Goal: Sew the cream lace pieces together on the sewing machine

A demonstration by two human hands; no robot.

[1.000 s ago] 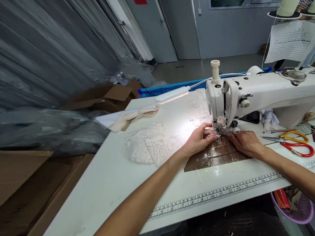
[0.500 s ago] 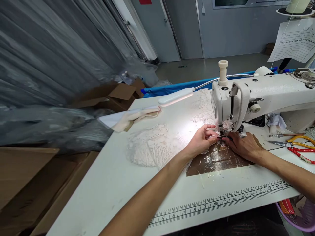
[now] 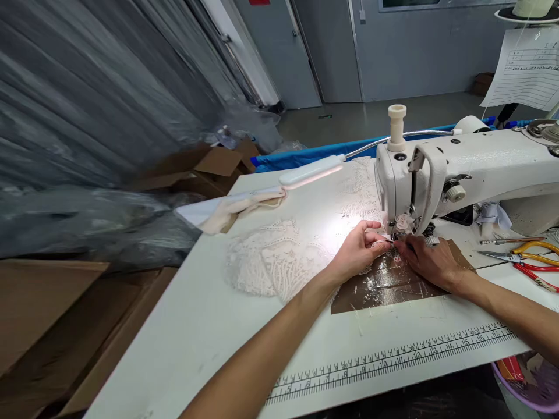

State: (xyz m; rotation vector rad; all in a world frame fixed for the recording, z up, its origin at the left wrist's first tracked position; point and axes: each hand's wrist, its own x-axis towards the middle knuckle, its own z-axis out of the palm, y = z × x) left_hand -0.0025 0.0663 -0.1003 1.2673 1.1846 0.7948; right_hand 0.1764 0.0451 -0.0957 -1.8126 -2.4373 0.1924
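Note:
White lace fabric (image 3: 283,256) lies spread over the sewing table (image 3: 192,326), and part of it runs under the head of the white sewing machine (image 3: 395,186). My left hand (image 3: 360,247) pinches an edge of the lace just left of the needle area. Close by on the right, my right hand (image 3: 430,262) is closed, with its fingertips by the presser foot; what they hold is too small and hidden to make out. Beneath both hands is a shiny brown sheet (image 3: 384,285) with bits of thread on it. A pale fabric rose (image 3: 404,222) hangs at the machine head.
Yellow-handled scissors (image 3: 524,250) and red-handled scissors (image 3: 535,273) lie right of my right hand. A lamp (image 3: 312,171) shines over the lace. Folded cream cloth (image 3: 244,206) sits at the table's far left edge. Cardboard boxes (image 3: 218,162) stand beyond it. A printed ruler (image 3: 384,364) follows the front edge.
The view has swung slightly left, so the machine sits farther right in the picture. Both hands stay at the needle area; the right one has shifted slightly, with its fingertips closer to the left.

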